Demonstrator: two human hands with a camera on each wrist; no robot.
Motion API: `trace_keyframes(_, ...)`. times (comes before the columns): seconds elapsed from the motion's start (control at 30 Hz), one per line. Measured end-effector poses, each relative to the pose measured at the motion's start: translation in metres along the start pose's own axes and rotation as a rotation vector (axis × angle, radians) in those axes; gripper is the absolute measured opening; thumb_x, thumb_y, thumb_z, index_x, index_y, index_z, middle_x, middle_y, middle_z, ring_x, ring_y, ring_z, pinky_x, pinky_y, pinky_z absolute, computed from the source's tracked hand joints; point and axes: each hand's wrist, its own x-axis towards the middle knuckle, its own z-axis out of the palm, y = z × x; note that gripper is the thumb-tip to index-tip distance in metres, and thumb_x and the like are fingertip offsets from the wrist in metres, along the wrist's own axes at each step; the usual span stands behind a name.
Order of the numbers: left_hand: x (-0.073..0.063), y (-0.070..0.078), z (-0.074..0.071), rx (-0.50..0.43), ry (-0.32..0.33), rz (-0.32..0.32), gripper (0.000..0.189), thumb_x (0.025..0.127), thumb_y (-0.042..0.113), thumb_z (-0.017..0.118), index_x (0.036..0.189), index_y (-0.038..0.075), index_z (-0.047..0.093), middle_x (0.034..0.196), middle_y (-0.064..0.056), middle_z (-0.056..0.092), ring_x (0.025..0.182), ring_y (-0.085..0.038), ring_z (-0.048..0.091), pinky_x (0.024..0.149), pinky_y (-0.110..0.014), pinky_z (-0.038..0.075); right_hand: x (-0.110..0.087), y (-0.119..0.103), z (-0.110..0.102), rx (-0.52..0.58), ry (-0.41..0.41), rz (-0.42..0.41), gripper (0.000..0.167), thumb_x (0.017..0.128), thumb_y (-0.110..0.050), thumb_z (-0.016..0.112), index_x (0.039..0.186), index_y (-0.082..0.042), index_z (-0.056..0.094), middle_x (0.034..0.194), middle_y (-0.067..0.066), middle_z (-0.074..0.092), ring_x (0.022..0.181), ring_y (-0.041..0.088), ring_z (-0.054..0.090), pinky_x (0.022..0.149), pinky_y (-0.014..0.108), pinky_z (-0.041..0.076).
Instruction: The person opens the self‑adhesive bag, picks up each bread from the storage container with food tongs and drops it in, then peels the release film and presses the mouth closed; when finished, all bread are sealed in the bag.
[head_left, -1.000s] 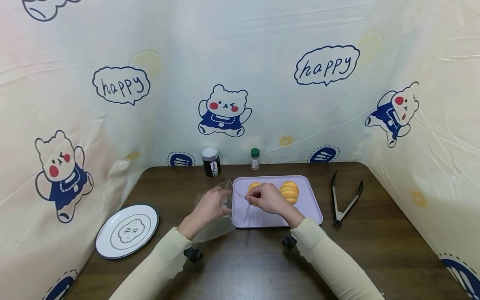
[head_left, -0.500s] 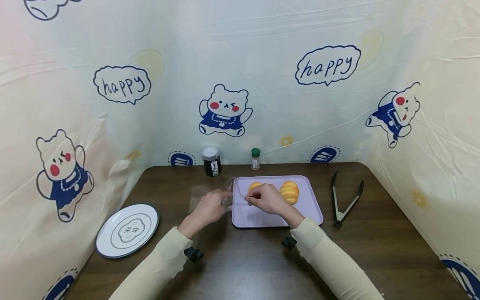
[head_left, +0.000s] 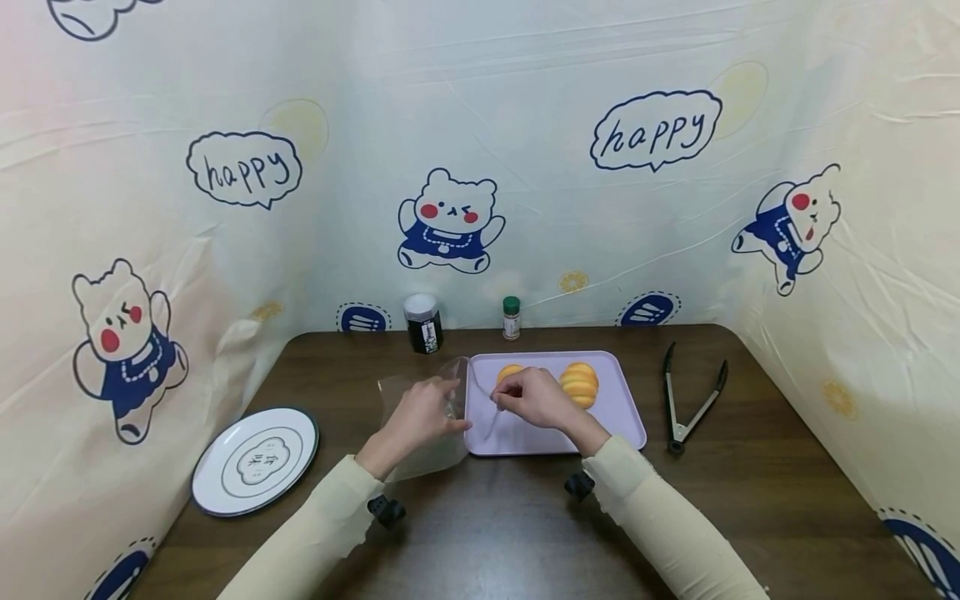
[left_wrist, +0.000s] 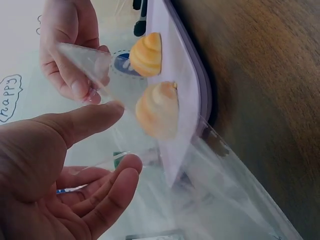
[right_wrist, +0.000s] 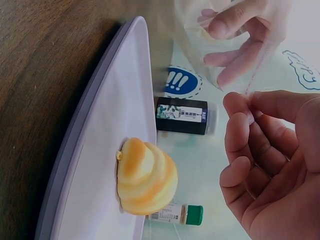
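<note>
A clear plastic bag (head_left: pixel 431 465) hangs between my two hands, left of and partly over the lilac tray (head_left: pixel 615 429). My right hand (head_left: pixel 538 397) pinches the bag's edge between thumb and forefinger above the tray. At the bag's mouth is my left hand (head_left: pixel 420 412), its thumb and fingers spread apart; in the right wrist view the film (right_wrist: pixel 192 30) passes around or in front of it, and I cannot tell which. Two shell-shaped bread rolls lie on the tray: one roll (head_left: pixel 579 385) in plain sight, the other roll (head_left: pixel 509 372) partly hidden by my right hand.
At the back stand a dark jar (head_left: pixel 423 325) with a pale lid and a small green-capped bottle (head_left: pixel 511 318). Open tongs (head_left: pixel 677 417) lie right of the tray. A white plate (head_left: pixel 225 492) with a dark rim is at the left.
My left thumb and fingers drew closer together half a second ago and are now spread again. The bag's lower side has swung back down. My right hand keeps its place.
</note>
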Motion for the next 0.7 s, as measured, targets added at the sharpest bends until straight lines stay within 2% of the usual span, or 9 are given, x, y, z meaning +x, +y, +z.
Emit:
trace_keyframes(0.1, -0.0001, -0.0004, 0.0005, -0.003, -0.003, 0.032, 0.078, 0.073, 0.038, 0.088, 0.137, 0.005, 0.059, 0.107, -0.008, 0.069, 0.091, -0.022, 0.065, 0.083, -0.041, 0.058, 0.0001, 0.0010, -0.0001, 0.009, -0.002, -0.004, 0.012, 0.094, -0.021, 0.068, 0.093, -0.016, 0.079, 0.079, -0.008, 0.072, 0.071, 0.006, 0.060, 0.062, 0.023, 0.050)
trace_keyframes(0.27, 0.0007, -0.0026, 0.0022, -0.062, -0.012, 0.065, 0.081, 0.072, 0.028, 0.090, 0.142, 0.011, 0.054, 0.104, -0.005, 0.068, 0.082, -0.015, 0.061, 0.073, -0.034, 0.056, -0.0004, 0.0015, -0.0008, 0.011, -0.013, -0.010, 0.017, 0.094, -0.021, 0.067, 0.097, -0.010, 0.079, 0.079, -0.007, 0.072, 0.071, 0.007, 0.060, 0.063, 0.024, 0.049)
trace_keyframes(0.37, 0.0008, -0.0024, 0.0026, -0.093, -0.036, 0.058, 0.084, 0.072, 0.025, 0.090, 0.146, 0.015, 0.050, 0.102, -0.003, 0.067, 0.078, -0.013, 0.058, 0.068, -0.029, 0.053, -0.0011, 0.0011, -0.0010, 0.011, -0.017, -0.010, 0.017, 0.095, -0.021, 0.067, 0.097, -0.010, 0.079, 0.079, -0.008, 0.072, 0.071, 0.006, 0.060, 0.063, 0.023, 0.049)
trace_keyframes(0.53, 0.0007, -0.0008, 0.0021, -0.101, -0.075, 0.029, 0.086, 0.073, 0.026, 0.090, 0.148, 0.015, 0.049, 0.102, -0.004, 0.068, 0.077, -0.013, 0.059, 0.065, -0.027, 0.052, -0.0019, 0.0003, -0.0009, 0.014, -0.019, -0.006, 0.015, 0.095, -0.021, 0.067, 0.097, -0.012, 0.079, 0.079, -0.008, 0.072, 0.071, 0.006, 0.060, 0.063, 0.023, 0.049)
trace_keyframes(0.7, 0.0003, -0.0009, 0.0024, -0.098, -0.091, 0.025, 0.085, 0.073, 0.028, 0.089, 0.146, 0.008, 0.050, 0.091, -0.003, 0.068, 0.072, -0.012, 0.059, 0.060, -0.026, 0.051, -0.0024, -0.0008, -0.0012, 0.023, -0.022, -0.002, 0.013, 0.095, -0.022, 0.067, 0.096, -0.018, 0.079, 0.080, -0.008, 0.073, 0.071, 0.006, 0.061, 0.063, 0.024, 0.050)
